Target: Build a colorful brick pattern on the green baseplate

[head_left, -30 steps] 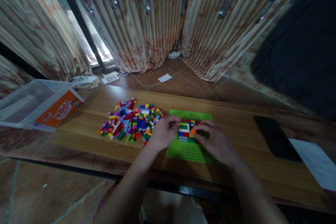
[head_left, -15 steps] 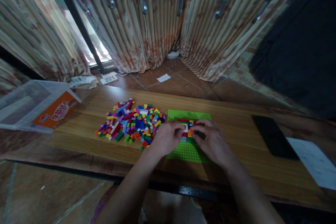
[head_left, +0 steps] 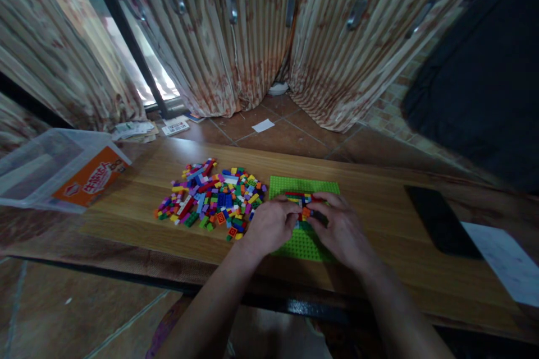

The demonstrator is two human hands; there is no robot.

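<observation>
At the centre of the frame, on the green baseplate (head_left: 309, 248), sits the low multicoloured brick build (head_left: 304, 198), and both my hands are gathered over it. My right hand (head_left: 340, 230) has its thumb and fingertips drawn together on a small orange brick (head_left: 306, 213) at the near edge of the build. My left hand (head_left: 269, 227) is curled beside it, with its fingertips against the build's left side; I cannot tell whether it grips anything or only steadies. A second ago my hands were apart and most of the build showed between them. Half a second ago they were nearer, and now they almost touch and cover all but its far rows. I judge from this that the orange brick is being seated rather than carried. The baseplate lies where it did. Just left of it the pile of loose bricks (head_left: 210, 202) looks unchanged on the wooden table (head_left: 379, 193). At the left edge stands the clear plastic box (head_left: 37, 165), at the right the black phone (head_left: 440, 219) and the white sheet (head_left: 501, 261), all as before.
</observation>
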